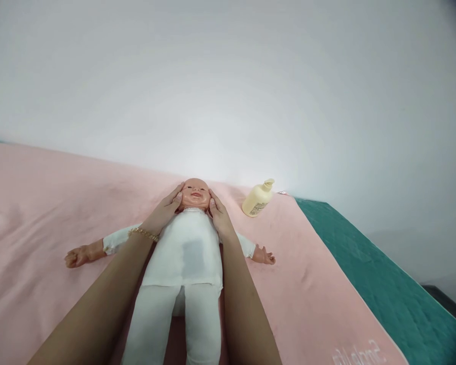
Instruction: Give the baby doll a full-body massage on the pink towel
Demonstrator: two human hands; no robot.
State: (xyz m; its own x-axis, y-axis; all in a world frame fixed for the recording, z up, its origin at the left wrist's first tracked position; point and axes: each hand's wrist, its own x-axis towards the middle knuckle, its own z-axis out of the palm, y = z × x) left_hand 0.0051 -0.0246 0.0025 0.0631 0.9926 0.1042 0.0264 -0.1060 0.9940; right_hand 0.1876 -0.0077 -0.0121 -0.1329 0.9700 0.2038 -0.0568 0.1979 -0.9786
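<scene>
A baby doll [186, 253] in white clothes lies on its back on a pink towel [41, 213], arms spread out to the sides. My left hand [165, 210] cups the left side of the doll's head [195, 192], fingers curved against it, with a gold bracelet on the wrist. My right hand [218, 213] presses the other side of the head, thumb along the cheek. Both forearms run up along the doll's body.
A cream pump bottle [257, 199] lies tilted on the towel to the right of the doll's head. A teal quilted surface [383, 289] shows beyond the towel's right edge. A plain white wall rises behind.
</scene>
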